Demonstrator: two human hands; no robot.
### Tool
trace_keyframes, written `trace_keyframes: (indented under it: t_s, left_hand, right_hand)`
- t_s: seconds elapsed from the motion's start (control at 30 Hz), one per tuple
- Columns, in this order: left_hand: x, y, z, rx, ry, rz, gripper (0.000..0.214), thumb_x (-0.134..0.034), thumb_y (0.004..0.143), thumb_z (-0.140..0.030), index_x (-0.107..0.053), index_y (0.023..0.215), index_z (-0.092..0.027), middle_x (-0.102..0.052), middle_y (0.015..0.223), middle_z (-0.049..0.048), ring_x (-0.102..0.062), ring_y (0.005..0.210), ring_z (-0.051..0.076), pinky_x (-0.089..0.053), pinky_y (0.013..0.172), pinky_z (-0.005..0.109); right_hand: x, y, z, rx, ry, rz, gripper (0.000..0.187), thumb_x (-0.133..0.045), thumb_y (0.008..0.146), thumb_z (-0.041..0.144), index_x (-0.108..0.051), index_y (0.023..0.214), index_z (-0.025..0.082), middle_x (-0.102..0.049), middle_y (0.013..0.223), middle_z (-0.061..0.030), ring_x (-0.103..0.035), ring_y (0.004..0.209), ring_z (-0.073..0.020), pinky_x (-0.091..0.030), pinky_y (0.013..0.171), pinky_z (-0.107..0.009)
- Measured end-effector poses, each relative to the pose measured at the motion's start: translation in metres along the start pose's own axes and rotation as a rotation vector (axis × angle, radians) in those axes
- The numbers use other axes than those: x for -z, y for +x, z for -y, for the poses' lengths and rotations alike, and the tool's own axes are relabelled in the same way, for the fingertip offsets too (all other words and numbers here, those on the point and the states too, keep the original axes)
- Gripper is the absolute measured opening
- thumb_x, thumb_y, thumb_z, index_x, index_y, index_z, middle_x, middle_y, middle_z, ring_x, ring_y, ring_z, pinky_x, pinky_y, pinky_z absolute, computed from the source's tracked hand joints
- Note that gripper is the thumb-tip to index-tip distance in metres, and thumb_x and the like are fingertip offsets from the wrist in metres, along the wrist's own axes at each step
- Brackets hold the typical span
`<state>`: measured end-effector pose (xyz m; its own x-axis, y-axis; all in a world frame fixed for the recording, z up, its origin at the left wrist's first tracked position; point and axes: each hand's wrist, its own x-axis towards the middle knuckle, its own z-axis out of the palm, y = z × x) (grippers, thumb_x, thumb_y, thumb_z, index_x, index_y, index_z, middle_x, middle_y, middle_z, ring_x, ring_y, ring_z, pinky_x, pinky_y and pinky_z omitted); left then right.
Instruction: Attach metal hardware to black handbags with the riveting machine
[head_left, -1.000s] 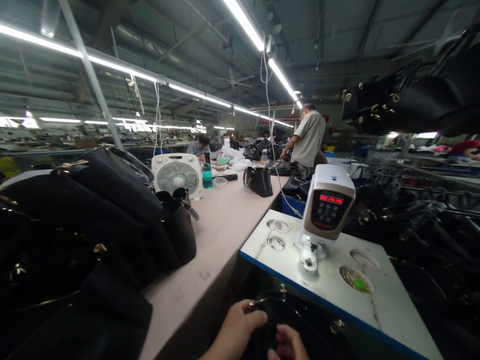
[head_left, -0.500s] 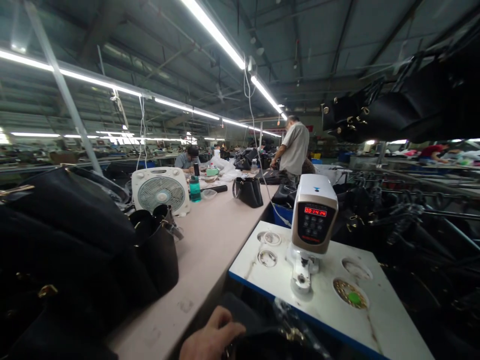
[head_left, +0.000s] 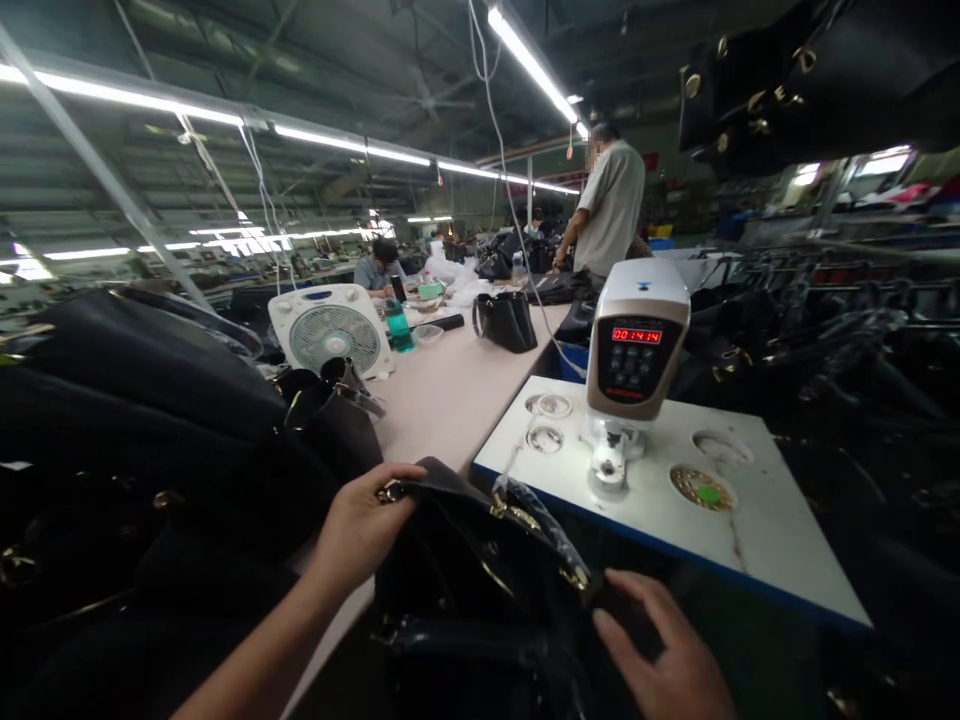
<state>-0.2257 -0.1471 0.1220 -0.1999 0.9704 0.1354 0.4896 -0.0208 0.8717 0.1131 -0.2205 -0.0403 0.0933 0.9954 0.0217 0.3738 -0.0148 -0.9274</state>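
Note:
A black handbag (head_left: 465, 560) with gold-coloured fittings and a plastic-wrapped handle (head_left: 551, 530) is in front of me, below the machine table. My left hand (head_left: 367, 520) is closed on the bag's upper left edge, thumb and fingers pinching it near a metal fitting. At the bag's right edge is my right hand (head_left: 664, 650), its thumb and forefinger around the dark material; the other fingers are partly hidden. Just beyond the bag stands a white press machine (head_left: 637, 340) with a red lit display, its lower die over the white tabletop (head_left: 585, 540).
Black bags (head_left: 165, 440) are heaped on the left. A box fan (head_left: 330, 330), a teal bottle (head_left: 399, 326) and another black handbag (head_left: 506, 320) stand on the long table (head_left: 427, 400). More bags hang at right. A co-worker (head_left: 611, 205) stands further back.
The handbag has come up higher in view, my left hand with it. My right hand has appeared at the bag's right edge. The view has tilted downward.

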Motion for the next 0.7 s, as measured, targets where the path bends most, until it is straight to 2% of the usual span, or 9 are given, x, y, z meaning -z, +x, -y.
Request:
trace_keyframes:
  t_s: [0.07,0.17,0.27,0.33,0.47,0.57,0.7]
  left_hand:
    - [-0.004,-0.003,-0.002,-0.007,0.023,0.014,0.041,-0.076,0.070,-0.047,-0.080,0.100,-0.020,-0.080,0.097,0.0056,-0.073,0.085,0.025,-0.053,0.078,0.033]
    - [-0.012,-0.010,-0.004,-0.032,0.046,0.011,0.040,-0.077,0.071,-0.048,-0.079,0.099,-0.020,-0.079,0.093,0.0043,-0.072,0.083,0.024,-0.053,0.078,0.033]
    - [-0.014,-0.019,-0.002,-0.049,0.095,0.007,0.041,-0.079,0.075,-0.051,-0.078,0.103,-0.022,-0.078,0.095,0.0034,-0.071,0.087,0.025,-0.054,0.081,0.034]
    - [-0.011,-0.028,0.000,-0.082,0.138,0.017,0.039,-0.079,0.077,-0.052,-0.077,0.104,-0.024,-0.077,0.101,0.0031,-0.071,0.093,0.025,-0.054,0.087,0.035]
    - [-0.005,-0.048,0.000,-0.197,0.170,0.028,0.032,-0.080,0.079,-0.051,-0.078,0.099,-0.027,-0.075,0.111,0.0031,-0.070,0.106,0.026,-0.054,0.099,0.038]
    - [-0.002,-0.060,-0.004,-0.257,0.163,0.002,0.026,-0.080,0.082,-0.049,-0.078,0.098,-0.027,-0.074,0.113,0.0037,-0.070,0.108,0.025,-0.054,0.104,0.038]
    - [0.009,-0.073,-0.002,-0.286,0.186,-0.068,0.021,-0.079,0.085,-0.046,-0.078,0.096,-0.029,-0.075,0.114,0.0027,-0.072,0.110,0.023,-0.057,0.101,0.031]
  right_hand:
    - [-0.007,0.001,-0.017,-0.119,0.079,0.015,0.068,-0.073,0.081,0.063,-0.068,0.135,0.021,-0.069,0.140,-0.0127,-0.064,0.131,-0.0356,-0.052,0.115,-0.048]
    - [-0.029,-0.010,-0.028,-0.261,0.251,0.202,0.086,-0.076,0.078,0.065,-0.058,0.144,0.013,-0.068,0.141,-0.0177,-0.064,0.131,-0.0356,-0.050,0.115,-0.049]
    - [-0.049,-0.023,-0.029,-0.387,0.463,0.414,0.090,-0.075,0.077,0.074,-0.063,0.137,0.009,-0.072,0.135,-0.0196,-0.068,0.127,-0.0367,-0.051,0.112,-0.048]
    - [-0.057,-0.026,-0.026,-0.440,0.551,0.471,0.090,-0.077,0.074,0.078,-0.068,0.129,0.009,-0.075,0.129,-0.0186,-0.069,0.123,-0.0386,-0.053,0.109,-0.048]
    - [-0.068,-0.015,-0.014,-0.433,0.573,0.366,0.080,-0.084,0.073,0.067,-0.069,0.130,0.013,-0.077,0.126,-0.0141,-0.069,0.123,-0.0383,-0.052,0.110,-0.051]
    - [-0.076,-0.006,-0.001,-0.345,0.540,0.314,0.072,-0.087,0.070,0.052,-0.070,0.128,0.014,-0.076,0.129,-0.0135,-0.069,0.124,-0.0372,-0.049,0.113,-0.051]
    - [-0.070,-0.001,0.013,-0.206,0.271,0.224,0.060,-0.078,0.069,0.043,-0.072,0.121,0.014,-0.076,0.126,-0.0158,-0.069,0.121,-0.0383,-0.050,0.110,-0.051]
